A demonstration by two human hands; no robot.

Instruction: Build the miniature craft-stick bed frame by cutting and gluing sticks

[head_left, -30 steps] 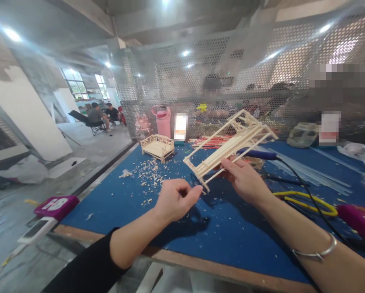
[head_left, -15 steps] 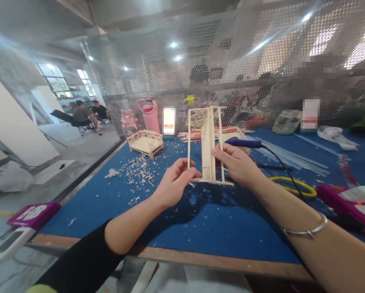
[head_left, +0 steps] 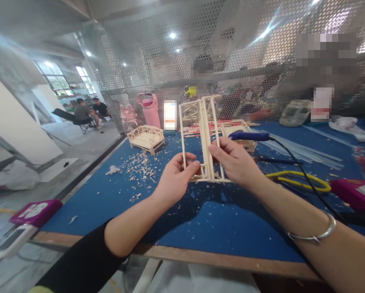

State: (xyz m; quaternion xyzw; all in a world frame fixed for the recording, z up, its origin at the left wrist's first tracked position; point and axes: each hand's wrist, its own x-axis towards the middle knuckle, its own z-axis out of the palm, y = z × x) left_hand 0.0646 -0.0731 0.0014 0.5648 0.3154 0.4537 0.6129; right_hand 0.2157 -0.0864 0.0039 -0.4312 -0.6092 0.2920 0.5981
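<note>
Above the table, both hands hold a miniature frame of thin wooden sticks (head_left: 204, 134), upright and slightly tilted, with slats up its middle. My left hand (head_left: 178, 175) is closed on its lower left corner, the thumb near a small crosspiece. My right hand (head_left: 234, 158) grips the right side, thumb in front and fingers partly hidden behind. Just past the right hand lies a blue-handled tool (head_left: 251, 135) with a black cord, its tip partly hidden. A second small stick-built piece (head_left: 239, 126) stands behind this tool. At the left stands a miniature bench of sticks (head_left: 146, 138).
Wood scraps (head_left: 142, 169) litter the blue table (head_left: 87, 207). Red-tipped sticks, clear glue sticks (head_left: 304, 150) and yellow-handled pliers (head_left: 301, 183) lie at the back and right. A pink bottle (head_left: 150, 110) stands by the perforated screen. People sit beyond.
The stick frame has come up slightly and leftward, turning a little in my hands. My left thumb has shifted higher on its lower part. The camera view has moved slightly.
</note>
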